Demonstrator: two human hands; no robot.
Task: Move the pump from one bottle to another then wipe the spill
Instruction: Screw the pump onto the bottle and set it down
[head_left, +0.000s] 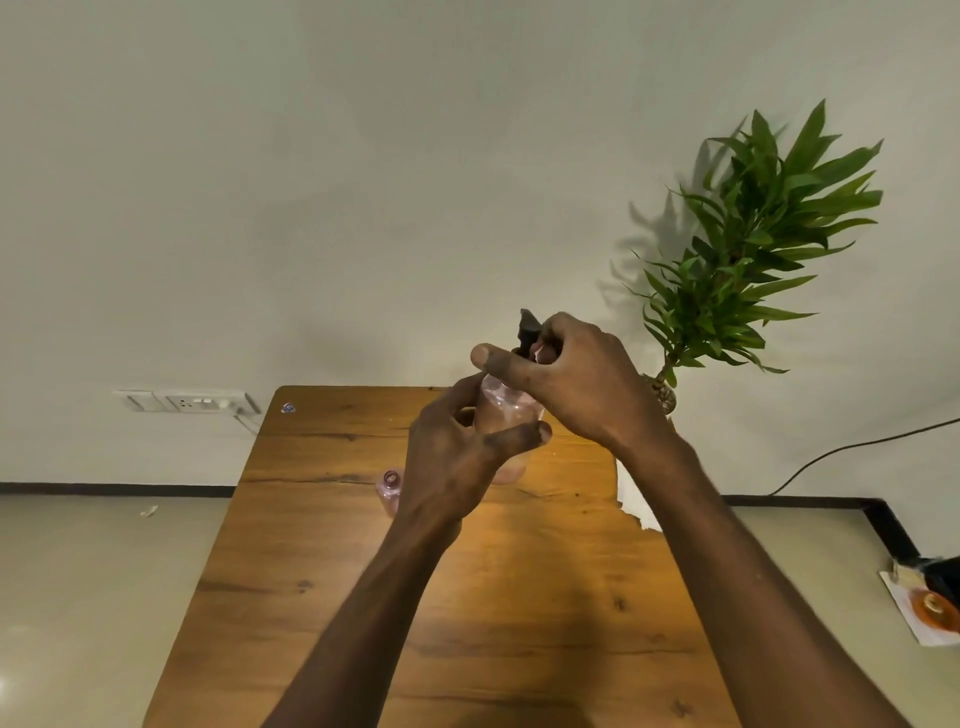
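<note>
Above the wooden table (441, 597), the left hand (452, 467) wraps the clear bottle (506, 413) while the right hand (566, 374) pinches the black pump (530, 327) at its neck; a skewed twist could slop liquid onto the second bottle (390, 488) standing open beside the left wrist.

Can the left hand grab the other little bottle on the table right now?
Probably not yet. The left hand is wrapped around the held bottle, so it is busy. The open bottle stands just beside it on the table, easy to reach once freed.
</note>
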